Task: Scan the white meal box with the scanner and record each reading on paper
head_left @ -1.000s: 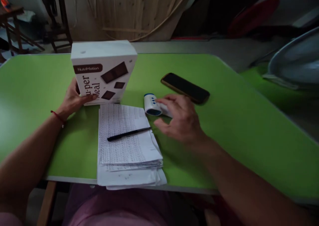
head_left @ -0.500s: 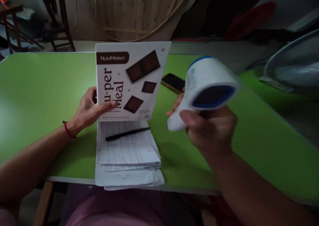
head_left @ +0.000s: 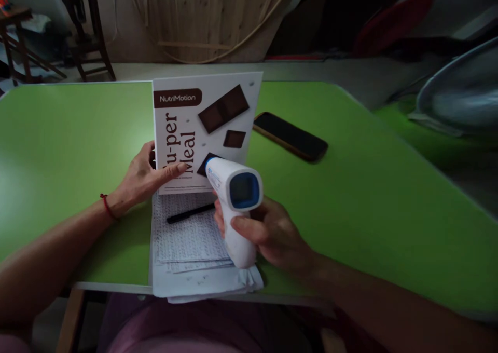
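My left hand (head_left: 144,175) grips the lower left edge of a white NutriMotion box (head_left: 229,158) with brown bars printed on it, its thumb lying across the front. The box stands upright at the far end of a stack of handwritten papers (head_left: 187,241). Wrapped round the handle of a white infrared thermometer (head_left: 238,239) is my right hand (head_left: 274,231). The thermometer's nose points at the lower part of the box, and its blue-framed screen faces me. A black pen (head_left: 190,213) lies on the papers, its right end hidden behind the thermometer and fingers.
A dark phone (head_left: 291,136) in a brown case lies on the green table (head_left: 373,202), right of the box. Beyond the table are a wooden chair (head_left: 91,46) at left and a plank panel (head_left: 213,18). A large translucent, rounded object (head_left: 462,93) is at far right.
My right hand has brought the thermometer left and down, to just in front of the box. The phone is now fully uncovered. My left hand still holds the box.
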Motion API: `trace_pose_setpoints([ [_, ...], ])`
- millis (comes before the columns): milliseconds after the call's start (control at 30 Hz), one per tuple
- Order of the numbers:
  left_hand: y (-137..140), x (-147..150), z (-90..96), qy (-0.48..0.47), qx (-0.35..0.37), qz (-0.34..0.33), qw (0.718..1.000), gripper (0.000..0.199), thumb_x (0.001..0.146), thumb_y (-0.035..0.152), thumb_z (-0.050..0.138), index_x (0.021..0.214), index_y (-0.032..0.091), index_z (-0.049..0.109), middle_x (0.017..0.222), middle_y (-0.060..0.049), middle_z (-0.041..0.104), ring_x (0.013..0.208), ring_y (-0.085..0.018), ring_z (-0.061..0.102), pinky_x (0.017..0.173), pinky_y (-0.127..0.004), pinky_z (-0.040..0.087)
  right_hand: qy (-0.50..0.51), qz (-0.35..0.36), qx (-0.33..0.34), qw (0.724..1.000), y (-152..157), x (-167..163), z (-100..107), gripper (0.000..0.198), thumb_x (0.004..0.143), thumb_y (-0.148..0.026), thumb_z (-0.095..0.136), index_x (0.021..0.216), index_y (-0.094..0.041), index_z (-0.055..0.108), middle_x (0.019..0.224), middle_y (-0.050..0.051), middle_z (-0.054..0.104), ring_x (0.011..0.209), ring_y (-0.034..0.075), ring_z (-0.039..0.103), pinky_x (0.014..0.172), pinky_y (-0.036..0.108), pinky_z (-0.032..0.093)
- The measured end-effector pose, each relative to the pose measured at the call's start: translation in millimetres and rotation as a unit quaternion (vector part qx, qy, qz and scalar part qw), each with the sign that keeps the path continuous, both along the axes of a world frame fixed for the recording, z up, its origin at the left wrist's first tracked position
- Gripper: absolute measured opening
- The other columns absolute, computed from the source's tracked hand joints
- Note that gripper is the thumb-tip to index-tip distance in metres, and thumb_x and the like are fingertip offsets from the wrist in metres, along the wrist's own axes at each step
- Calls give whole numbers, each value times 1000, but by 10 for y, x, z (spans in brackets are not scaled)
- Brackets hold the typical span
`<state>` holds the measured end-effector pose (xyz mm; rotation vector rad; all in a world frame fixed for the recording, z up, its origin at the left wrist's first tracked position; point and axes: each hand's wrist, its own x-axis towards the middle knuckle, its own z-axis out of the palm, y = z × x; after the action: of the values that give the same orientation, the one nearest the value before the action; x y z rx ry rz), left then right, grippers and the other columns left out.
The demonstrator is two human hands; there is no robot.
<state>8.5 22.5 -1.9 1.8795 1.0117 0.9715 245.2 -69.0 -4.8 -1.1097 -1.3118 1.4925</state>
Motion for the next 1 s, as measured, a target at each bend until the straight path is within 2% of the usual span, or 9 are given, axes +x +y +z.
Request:
trace_pose_setpoints([
  [133, -8, 31, 40, -53, -65, 5, 996, 62, 78, 61, 84, 116, 16, 63, 124, -15, 72, 106, -31, 72, 87, -48, 64, 3, 21, -20, 1000, 3, 10, -11, 26, 74, -41, 72, 75, -20, 56, 71, 1, 56, 63, 15, 53, 56, 30, 47],
  [233, -7, 31, 38, -46, -68, 10, 997, 62, 77, 60, 85, 115, 16, 63, 123, -15, 72, 106, -32, 72, 86, -49, 64, -1, 41, -13, 999, 11, 20, -12, 25, 77, -41, 70, 75, -20, 56, 70, 1, 59, 63, 15, 56, 57, 31, 48],
  [433, -2, 20, 41, -46, -71, 4, 996, 64, 78, 59, 85, 119, 17, 60, 125, -16, 71, 109, -33, 72, 86, -49, 64, -13, 41, 41, 998, 20, 40, -47, 31, 81, -45, 70, 71, -20, 56, 66, 1, 60, 61, 15, 55, 55, 29, 46],
  [567, -8, 24, 46, -43, -70, 5, 997, 65, 78, 60, 84, 121, 16, 60, 125, -16, 71, 110, -34, 72, 86, -50, 64, -7, 35, 30, 999, 17, 46, -72, 35, 80, -50, 73, 71, -20, 56, 67, 2, 61, 61, 15, 56, 54, 30, 47],
  [1000, 9, 10, 26, -30, -68, -1, 997, 64, 79, 59, 84, 121, 17, 60, 125, -16, 71, 109, -32, 71, 88, -50, 64, -18, 29, 39, 999, 18, 52, -96, 32, 81, -46, 71, 70, -21, 55, 67, 2, 58, 60, 15, 54, 53, 30, 45],
])
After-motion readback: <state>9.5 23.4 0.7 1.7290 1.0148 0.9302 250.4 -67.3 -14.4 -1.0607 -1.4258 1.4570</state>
